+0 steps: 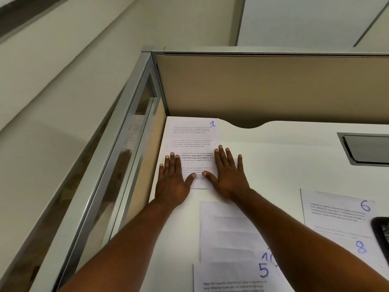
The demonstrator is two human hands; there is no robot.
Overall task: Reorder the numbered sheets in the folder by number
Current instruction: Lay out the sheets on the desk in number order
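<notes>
A printed sheet marked 1 (192,135) lies flat in the far left corner of the white desk (284,157). My left hand (171,180) presses its lower left part with straight fingers. My right hand (228,172) lies flat on its right edge, fingers spread. Their thumbs nearly meet over the sheet's lower middle. Nearer to me lie more numbered sheets: one marked 5 (233,277), a sheet marked 10 (227,234) partly under my right arm, one marked 6 (336,211) and one marked 8 (357,247) at the right. No folder is visible.
Beige cubicle partitions (263,85) with metal frames close the desk at the back and left. A grey cable hatch (366,149) is set into the desk at the far right. A dark object (382,232) sits at the right edge.
</notes>
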